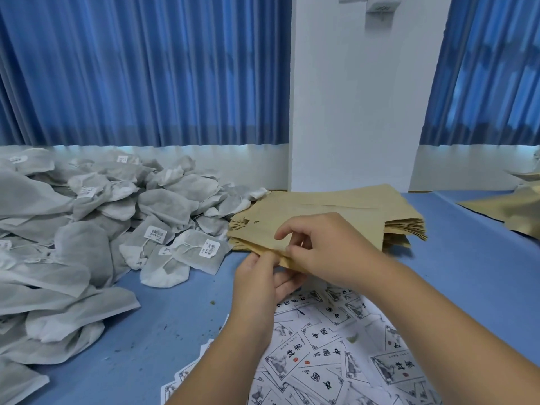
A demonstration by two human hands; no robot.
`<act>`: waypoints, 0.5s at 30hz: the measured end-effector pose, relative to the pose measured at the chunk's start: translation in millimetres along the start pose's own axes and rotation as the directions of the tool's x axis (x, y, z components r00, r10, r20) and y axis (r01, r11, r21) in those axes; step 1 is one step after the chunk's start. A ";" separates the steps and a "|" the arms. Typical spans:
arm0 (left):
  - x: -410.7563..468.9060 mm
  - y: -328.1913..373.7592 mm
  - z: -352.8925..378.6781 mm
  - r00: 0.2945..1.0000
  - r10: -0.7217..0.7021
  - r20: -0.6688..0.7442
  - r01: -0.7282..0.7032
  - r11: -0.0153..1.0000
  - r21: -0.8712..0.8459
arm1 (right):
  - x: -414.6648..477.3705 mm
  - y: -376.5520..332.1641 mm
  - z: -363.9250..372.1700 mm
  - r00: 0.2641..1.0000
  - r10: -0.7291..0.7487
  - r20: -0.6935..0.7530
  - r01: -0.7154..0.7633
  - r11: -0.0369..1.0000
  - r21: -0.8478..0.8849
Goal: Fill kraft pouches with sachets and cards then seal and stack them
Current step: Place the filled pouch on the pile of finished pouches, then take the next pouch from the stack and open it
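Observation:
A stack of flat kraft pouches (pixel 336 206) lies on the blue table (pixel 163 314) in front of a white pillar. Both hands meet at the near corner of the top kraft pouch (pixel 263 232). My left hand (pixel 260 279) pinches its lower edge from below, thumb on top. My right hand (pixel 321 247) pinches the same edge from above, with the index finger raised. White mesh sachets (pixel 96 217) with barcode labels are heaped on the left. Printed cards (pixel 330 346) with black characters are spread near me, partly under my forearms.
More kraft pouches (pixel 517 211) lie at the far right on a second blue surface. Blue curtains hang behind, and the white pillar (pixel 359 106) stands at the table's back edge. Small dark crumbs dot the blue tabletop near the cards.

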State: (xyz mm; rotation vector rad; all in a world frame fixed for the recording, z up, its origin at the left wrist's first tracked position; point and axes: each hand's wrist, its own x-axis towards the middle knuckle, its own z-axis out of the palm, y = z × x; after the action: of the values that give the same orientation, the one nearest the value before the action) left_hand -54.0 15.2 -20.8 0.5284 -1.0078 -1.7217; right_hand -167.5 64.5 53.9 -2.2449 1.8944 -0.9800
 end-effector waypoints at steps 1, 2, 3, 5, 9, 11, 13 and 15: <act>0.3 -0.1 0.0 1.000 0.001 -0.009 -0.002 1.000 -0.005 | -0.7 -3.6 2.3 1.000 -0.021 0.002 0.021 1.000 -0.005; 0.6 0.0 -0.6 1.000 0.001 -0.018 -0.001 1.000 -0.004 | -1.0 -6.3 4.1 0.999 -0.039 -0.001 0.039 0.999 -0.009; 0.7 0.1 -1.2 1.000 -0.001 -0.023 0.002 1.000 0.008 | -1.3 -8.4 5.3 0.998 -0.054 -0.006 0.054 0.998 -0.014; 0.6 0.7 -2.2 1.000 -0.018 -0.009 0.018 0.999 0.049 | -1.7 -10.0 5.1 0.998 -0.062 -0.014 0.061 0.998 -0.022; 1.8 3.6 -4.4 0.999 -0.039 -0.020 0.041 0.993 0.115 | -3.0 -7.5 1.0 0.999 -0.035 0.007 0.035 0.999 0.006; 3.5 4.2 -6.8 0.997 -0.003 -0.073 0.013 0.990 0.137 | -3.3 -8.5 -0.1 0.997 -0.060 0.050 0.060 0.998 0.005; 3.4 4.7 -7.3 0.996 0.016 -0.088 -0.005 0.992 0.125 | -3.0 -10.8 -0.6 0.991 -0.086 0.100 0.093 0.993 -0.069; 3.1 4.8 -6.9 0.995 0.020 -0.099 -0.008 0.992 0.122 | -2.7 -12.3 0.1 0.986 -0.090 0.142 0.111 0.982 -0.152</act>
State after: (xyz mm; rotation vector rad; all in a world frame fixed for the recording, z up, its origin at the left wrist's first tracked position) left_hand -47.4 9.1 -20.2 0.6781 -1.0460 -1.6119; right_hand -156.9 70.0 57.9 -2.4474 1.8805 -0.6883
